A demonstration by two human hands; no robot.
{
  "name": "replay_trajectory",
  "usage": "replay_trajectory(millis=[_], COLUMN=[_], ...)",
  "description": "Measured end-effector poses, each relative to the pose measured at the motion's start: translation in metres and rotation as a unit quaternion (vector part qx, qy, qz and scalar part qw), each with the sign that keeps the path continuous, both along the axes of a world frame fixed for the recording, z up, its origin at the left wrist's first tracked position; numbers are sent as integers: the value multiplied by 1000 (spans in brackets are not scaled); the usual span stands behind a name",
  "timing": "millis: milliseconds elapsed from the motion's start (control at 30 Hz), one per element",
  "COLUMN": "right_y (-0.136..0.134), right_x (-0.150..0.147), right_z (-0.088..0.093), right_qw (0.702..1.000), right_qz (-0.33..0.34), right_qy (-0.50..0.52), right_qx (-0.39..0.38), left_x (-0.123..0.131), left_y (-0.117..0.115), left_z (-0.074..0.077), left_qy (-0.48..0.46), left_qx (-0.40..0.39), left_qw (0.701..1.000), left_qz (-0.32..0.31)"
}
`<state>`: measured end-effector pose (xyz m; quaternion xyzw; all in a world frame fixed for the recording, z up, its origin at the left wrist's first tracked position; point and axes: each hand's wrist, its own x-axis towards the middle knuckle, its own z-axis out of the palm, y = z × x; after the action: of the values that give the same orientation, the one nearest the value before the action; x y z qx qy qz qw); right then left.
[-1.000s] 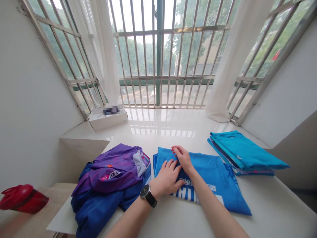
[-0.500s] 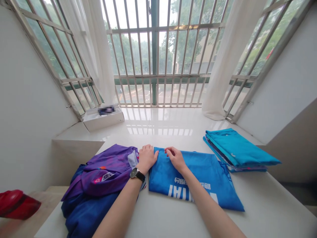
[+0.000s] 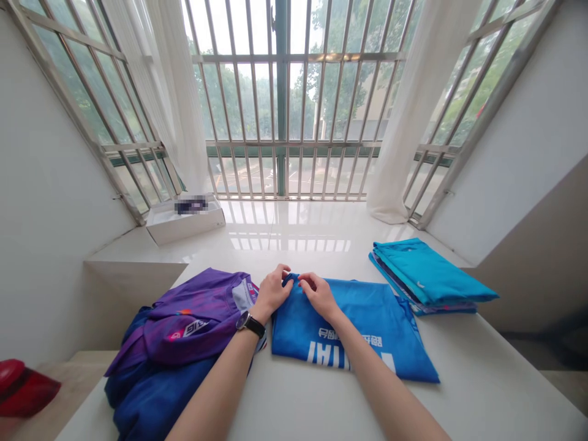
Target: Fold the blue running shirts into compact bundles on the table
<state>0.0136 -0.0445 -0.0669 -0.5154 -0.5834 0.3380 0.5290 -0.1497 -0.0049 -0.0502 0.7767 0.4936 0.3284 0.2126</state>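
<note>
A blue T-shirt (image 3: 358,306) lies folded in front of me, its white lettering upside down toward me. At its far left corner, my left hand (image 3: 274,289), with a watch (image 3: 250,323) on the wrist, pinches the cloth, which is slightly raised there. Just to the right, my right hand (image 3: 319,295) has its fingers curled in at the same far edge, thumb and fingertips on the fabric. Left of my left hand lies a loose heap of clothes, a purple shirt (image 3: 193,306) on top of dark blue cloth (image 3: 151,392).
Folded clothes are stacked at the right, a teal garment (image 3: 432,269) on top. A white box (image 3: 184,226) holding a blurred-out item stands on the sill (image 3: 294,211) at far left. White curtains (image 3: 404,122) hang before the barred window. Something red (image 3: 25,389) is at lower left.
My left hand has gone from lying flat at the T-shirt's left edge to pinching its far corner, lifting the cloth a little. My right hand stays close by. The view has shifted slightly.
</note>
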Motion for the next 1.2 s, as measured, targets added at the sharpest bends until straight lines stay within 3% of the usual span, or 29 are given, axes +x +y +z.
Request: replay_trajectory(millis=[200,367,500,600,700,767,833,1033,1200], right_y=[-2,1,5,5,3,2,1,-1,-1], right_x=[-3,-1,4,5,6,6,6,10,12], right_z=[-1,4,7,9,10,11,11,12,14], right_qw=[999,992,991,990,989,987,985,976,966], right_qz=[23,64,53,42,38,35,30,13,7], right_qy=[38,101,117,124,132,141,155,204,245], right_qx=[0,-35,-46,-53,-60,-64,-66,-74,-79], left_x=[4,7,7,-2,-18,-30,-39,-44,-43], left_y=[-6,-14,-16,-14,-10,-7,-4,-3,-5], left_z=[4,10,17,26,38,42,42,33,35], left_qy=[-144,-179,-203,-145,37,170,242,280,302], left_qx=[-47,-59,-88,-94,-42,-16,-22,-62,-76], left_qw=[985,972,965,977,997,985,968,956,950], left_qz=[-77,-138,-140,-128,-55,15,57,68,40])
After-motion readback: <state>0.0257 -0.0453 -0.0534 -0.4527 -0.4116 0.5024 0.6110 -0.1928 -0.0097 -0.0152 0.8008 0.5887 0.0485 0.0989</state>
